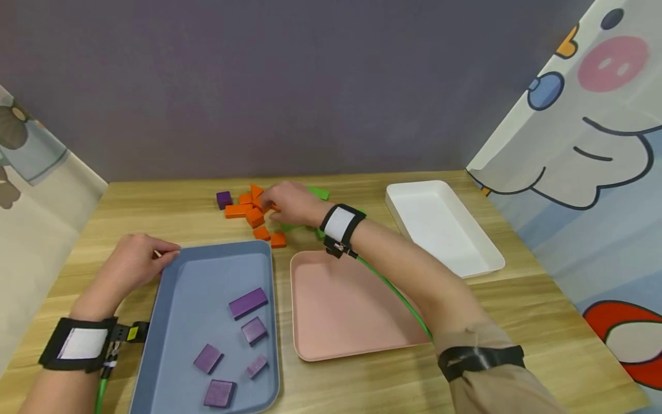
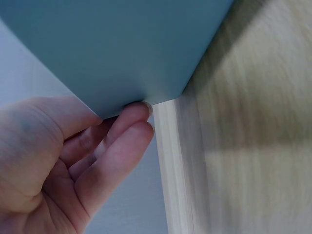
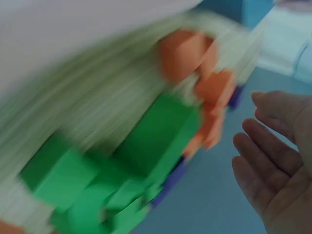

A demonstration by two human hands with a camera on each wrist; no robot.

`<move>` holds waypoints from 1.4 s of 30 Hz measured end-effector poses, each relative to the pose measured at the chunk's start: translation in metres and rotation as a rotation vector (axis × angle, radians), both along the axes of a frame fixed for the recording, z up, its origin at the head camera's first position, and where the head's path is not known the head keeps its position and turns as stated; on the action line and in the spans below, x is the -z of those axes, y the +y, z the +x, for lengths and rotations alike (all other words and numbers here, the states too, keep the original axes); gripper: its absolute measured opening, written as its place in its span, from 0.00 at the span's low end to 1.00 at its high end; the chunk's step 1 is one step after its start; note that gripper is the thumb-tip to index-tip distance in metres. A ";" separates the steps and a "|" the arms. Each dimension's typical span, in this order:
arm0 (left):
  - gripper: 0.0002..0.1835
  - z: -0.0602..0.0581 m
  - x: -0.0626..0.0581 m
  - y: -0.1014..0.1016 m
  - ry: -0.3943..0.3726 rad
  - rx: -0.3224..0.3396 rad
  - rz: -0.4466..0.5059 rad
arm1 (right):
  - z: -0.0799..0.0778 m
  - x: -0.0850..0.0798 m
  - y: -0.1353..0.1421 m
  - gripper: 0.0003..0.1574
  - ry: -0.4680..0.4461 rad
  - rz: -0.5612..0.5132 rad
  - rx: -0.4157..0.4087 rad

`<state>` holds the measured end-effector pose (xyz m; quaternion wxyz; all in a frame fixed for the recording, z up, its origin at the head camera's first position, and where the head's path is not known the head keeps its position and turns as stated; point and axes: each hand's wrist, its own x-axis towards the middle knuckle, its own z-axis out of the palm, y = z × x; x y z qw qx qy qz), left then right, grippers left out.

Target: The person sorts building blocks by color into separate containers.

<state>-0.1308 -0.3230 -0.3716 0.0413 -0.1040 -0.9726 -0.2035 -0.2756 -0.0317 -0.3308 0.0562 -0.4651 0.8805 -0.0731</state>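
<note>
My left hand [image 1: 131,261] pinches the far left corner of a blue tray [image 1: 188,293], thumb and fingertips meeting at its rim in the left wrist view. Several purple blocks [image 1: 248,303] lie inside that tray. Beyond the trays, my right hand [image 1: 295,204] hovers over a loose pile of orange blocks [image 1: 238,211] and green blocks [image 3: 156,136]. Its fingers look loosely bent and hold nothing in the right wrist view, where the blocks are blurred. In the head view this hand hides part of the pile. A dark purple block [image 1: 224,200] sits at the pile's left end.
A pink tray [image 1: 346,310] stands right of the blue one, partly under my right forearm. Farther right is a white tray [image 1: 439,224]. A grey wall panel [image 1: 289,92] rises behind the wooden table [image 1: 517,339], with printed panels on both sides. Green cables trail from both wrists.
</note>
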 end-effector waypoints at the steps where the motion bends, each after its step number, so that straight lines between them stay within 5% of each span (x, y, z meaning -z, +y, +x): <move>1: 0.11 0.001 0.000 0.000 0.004 0.002 -0.001 | -0.006 0.003 0.003 0.17 0.003 -0.001 0.026; 12: 0.10 0.001 0.002 0.001 0.044 -0.001 0.009 | -0.033 0.023 0.025 0.13 0.078 0.056 0.140; 23: 0.11 0.003 0.003 0.001 0.028 0.001 -0.002 | -0.037 0.028 0.026 0.08 0.067 0.071 0.133; 29: 0.12 0.002 0.002 0.003 0.012 0.005 -0.007 | -0.037 0.029 0.029 0.14 0.052 0.087 0.133; 35: 0.11 0.002 0.002 0.003 0.025 0.013 -0.002 | -0.029 0.011 0.026 0.13 0.040 0.034 0.126; 42: 0.12 0.002 0.000 0.001 0.032 0.016 -0.011 | -0.006 -0.020 0.004 0.15 0.042 -0.024 0.006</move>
